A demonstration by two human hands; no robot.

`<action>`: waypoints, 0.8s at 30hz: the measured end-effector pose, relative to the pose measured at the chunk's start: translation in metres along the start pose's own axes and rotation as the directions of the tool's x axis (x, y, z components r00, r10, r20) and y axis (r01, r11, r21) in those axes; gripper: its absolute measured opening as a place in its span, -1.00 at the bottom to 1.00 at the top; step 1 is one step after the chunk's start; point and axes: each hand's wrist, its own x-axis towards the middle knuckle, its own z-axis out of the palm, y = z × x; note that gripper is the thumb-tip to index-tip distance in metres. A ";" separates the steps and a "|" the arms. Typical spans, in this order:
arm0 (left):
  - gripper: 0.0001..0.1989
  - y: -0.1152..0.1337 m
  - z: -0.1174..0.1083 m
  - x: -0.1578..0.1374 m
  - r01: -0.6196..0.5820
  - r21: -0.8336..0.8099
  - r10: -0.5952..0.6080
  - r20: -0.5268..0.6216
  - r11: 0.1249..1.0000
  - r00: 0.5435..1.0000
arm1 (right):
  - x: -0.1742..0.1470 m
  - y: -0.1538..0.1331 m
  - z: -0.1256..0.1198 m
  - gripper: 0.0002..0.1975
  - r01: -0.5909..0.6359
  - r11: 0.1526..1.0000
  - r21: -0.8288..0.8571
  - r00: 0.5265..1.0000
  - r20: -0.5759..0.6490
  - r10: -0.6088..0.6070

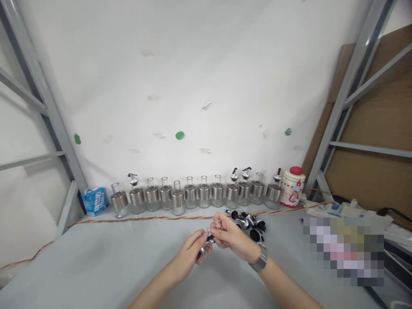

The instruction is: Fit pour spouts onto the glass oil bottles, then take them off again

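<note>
In front of the row of bottles (204, 191), the left hand (188, 253) has its grip closed round a pourer (204, 250), the right hand (232, 237) pinches its black end, and four bottles wear pourers, eight none

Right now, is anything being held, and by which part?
A pourer: the left hand holds it around its silver body. The right hand is at its black end; whether it grips cannot be told.
</note>
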 end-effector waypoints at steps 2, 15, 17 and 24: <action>-0.62 0.000 0.000 0.000 -0.014 0.001 0.014 -0.010 1.000 1.000 | 0.000 0.000 0.000 -0.58 0.013 1.000 0.003 1.000 0.004 -0.013; -0.64 0.000 -0.003 0.000 -0.122 0.098 0.121 0.012 0.988 0.993 | -0.001 0.001 0.003 -0.60 -0.010 0.999 0.034 1.000 -0.018 0.010; -0.61 -0.001 -0.003 0.000 -0.133 0.118 0.132 0.017 0.984 0.991 | -0.001 0.002 0.002 -0.60 -0.013 0.999 0.032 1.000 -0.002 0.013; -0.68 -0.002 -0.006 0.000 -0.259 0.326 0.258 0.048 0.909 0.965 | 0.000 0.005 -0.001 -0.60 -0.024 0.999 0.034 1.000 -0.005 0.024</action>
